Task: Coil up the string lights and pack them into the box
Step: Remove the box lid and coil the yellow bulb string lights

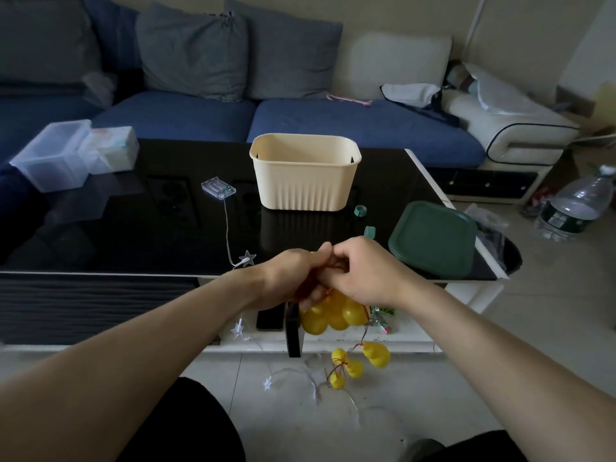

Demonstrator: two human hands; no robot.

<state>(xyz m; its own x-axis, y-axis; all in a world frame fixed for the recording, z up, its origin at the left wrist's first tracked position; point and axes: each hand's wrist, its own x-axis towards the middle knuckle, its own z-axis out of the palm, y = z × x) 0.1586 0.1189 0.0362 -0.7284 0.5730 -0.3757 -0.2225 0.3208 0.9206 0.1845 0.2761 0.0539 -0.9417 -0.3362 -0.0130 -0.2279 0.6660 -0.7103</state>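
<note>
Both hands meet just in front of the black table's near edge. My left hand grips a bunch of yellow bulb lights on a reddish wire, and my right hand pinches the wire beside it. More yellow bulbs dangle below toward the floor. The cream ribbed box stands open and empty-looking on the table beyond my hands. A second string with clear star lights runs from a clear battery case over the table edge to the floor.
The green lid lies at the table's right corner, with two small green rolls near it. Clear plastic containers sit at the far left. A blue sofa is behind, and a large water bottle stands on the floor at right.
</note>
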